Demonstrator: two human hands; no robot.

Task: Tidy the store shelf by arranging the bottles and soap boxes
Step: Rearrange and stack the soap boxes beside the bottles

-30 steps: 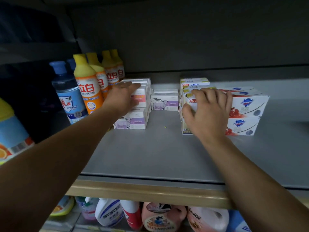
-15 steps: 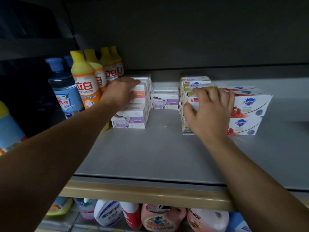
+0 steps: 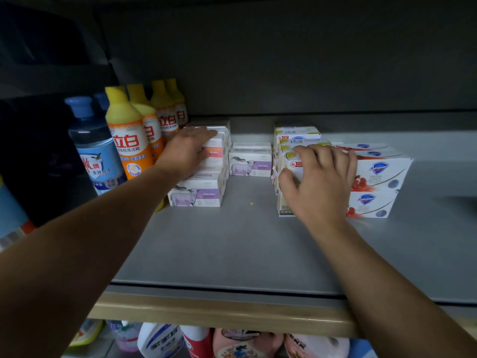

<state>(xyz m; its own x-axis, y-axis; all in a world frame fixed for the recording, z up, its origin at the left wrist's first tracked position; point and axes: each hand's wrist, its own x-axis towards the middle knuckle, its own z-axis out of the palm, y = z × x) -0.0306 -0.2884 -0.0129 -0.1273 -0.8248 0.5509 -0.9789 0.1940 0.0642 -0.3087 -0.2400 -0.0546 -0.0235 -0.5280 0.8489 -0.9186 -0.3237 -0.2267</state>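
On the grey shelf [image 3: 232, 244], my left hand [image 3: 187, 151] rests flat on a stack of white soap boxes with a purple sheep print [image 3: 196, 196]; its fingers lie straight over the top box. Another sheep box [image 3: 250, 161] stands behind, in the middle. My right hand [image 3: 320, 177] grips the front of a stack of yellow-trimmed soap boxes [image 3: 296, 133], fingers curled over the top and thumb on the front face. White boxes with red fruit and a blue shield [image 3: 379, 174] touch that stack on the right. Orange bottles with yellow caps [image 3: 127, 143] line the left.
A blue-capped bottle [image 3: 93, 151] stands left of the orange ones, with more bottles at the far left edge. The shelf's tan front lip [image 3: 219, 316] runs below my arms. Several bottles [image 3: 160, 339] fill the shelf underneath. A dark back wall closes the rear.
Both hands stay on their stacks. Only the view has shifted slightly.
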